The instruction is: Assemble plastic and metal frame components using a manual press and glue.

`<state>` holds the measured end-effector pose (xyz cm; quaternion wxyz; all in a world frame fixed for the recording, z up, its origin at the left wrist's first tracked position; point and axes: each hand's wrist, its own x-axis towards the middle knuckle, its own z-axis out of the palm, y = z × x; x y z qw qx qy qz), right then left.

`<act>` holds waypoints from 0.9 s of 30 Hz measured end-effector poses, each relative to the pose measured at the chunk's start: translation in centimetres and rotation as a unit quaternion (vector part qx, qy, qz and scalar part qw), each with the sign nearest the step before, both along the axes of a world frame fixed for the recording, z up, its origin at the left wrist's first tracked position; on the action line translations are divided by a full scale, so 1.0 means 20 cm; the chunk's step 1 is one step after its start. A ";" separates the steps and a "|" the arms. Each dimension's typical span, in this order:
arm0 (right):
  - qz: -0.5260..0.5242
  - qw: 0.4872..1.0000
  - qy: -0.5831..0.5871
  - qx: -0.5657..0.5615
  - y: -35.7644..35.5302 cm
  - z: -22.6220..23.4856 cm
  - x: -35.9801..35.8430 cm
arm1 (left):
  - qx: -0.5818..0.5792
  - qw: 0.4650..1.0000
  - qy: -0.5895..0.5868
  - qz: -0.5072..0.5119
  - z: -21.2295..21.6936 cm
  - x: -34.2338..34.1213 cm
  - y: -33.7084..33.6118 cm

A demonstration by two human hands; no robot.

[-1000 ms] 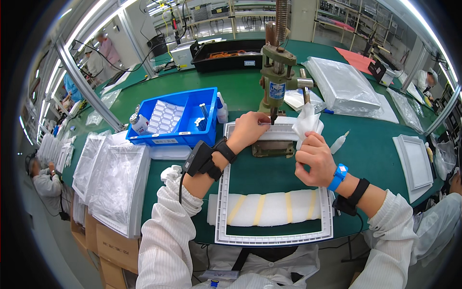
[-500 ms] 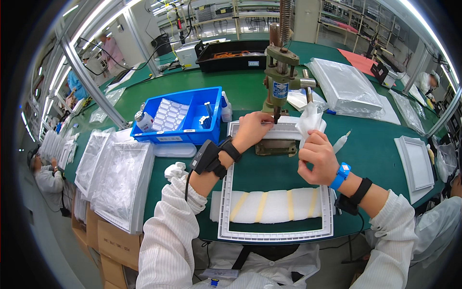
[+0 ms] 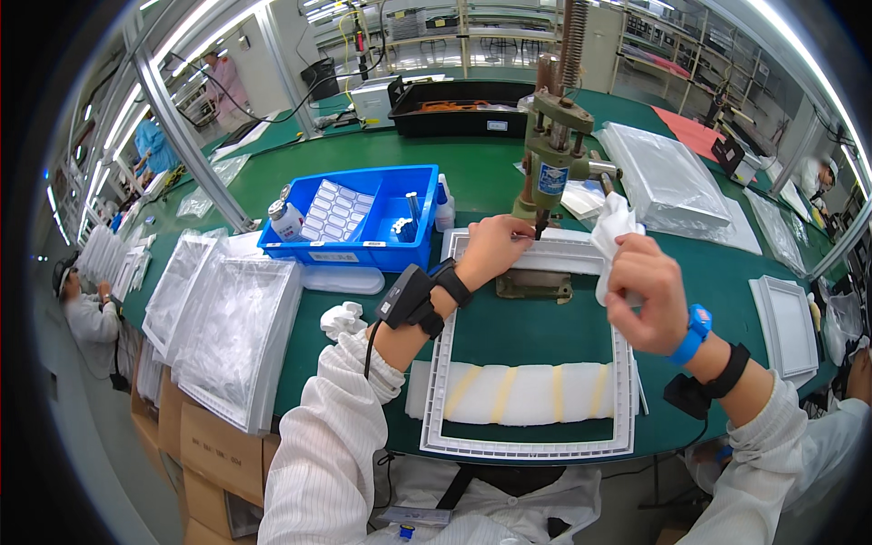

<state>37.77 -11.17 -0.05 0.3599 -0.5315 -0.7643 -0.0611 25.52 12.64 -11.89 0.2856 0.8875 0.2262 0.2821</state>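
Note:
A white rectangular frame (image 3: 439, 381) lies on the green bench, its far bar on the base (image 3: 534, 285) of a green hand press (image 3: 551, 136). Over that bar, right beside the press tip, my left hand (image 3: 495, 250) has its thumb and forefinger pinched together. Whatever is between those fingertips is too small to make out. My right hand (image 3: 649, 291) is closed on a crumpled white cloth (image 3: 616, 227), which hangs at the lower end of the press lever (image 3: 605, 183). A white foam strip with yellow bands (image 3: 531, 391) lies under the frame's near part.
A blue divided bin (image 3: 363, 257) with a label sheet and bottle stands at left, near stacked plastic-wrapped frames (image 3: 241, 336). Behind is a black tray (image 3: 454, 123). Wrapped panels (image 3: 668, 177) and another frame (image 3: 786, 322) lie to the right. Co-workers sit at both sides.
The view has shifted, moving the whole scene slightly right in the picture. My right hand has drawn a little right, covering the small dropper bottle seen before. My left hand stays by the press tip.

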 end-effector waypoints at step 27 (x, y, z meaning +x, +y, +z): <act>-0.045 0.955 0.259 0.133 1.42 0.32 1.46 | 0.012 0.997 -0.076 0.009 -0.07 0.09 -0.06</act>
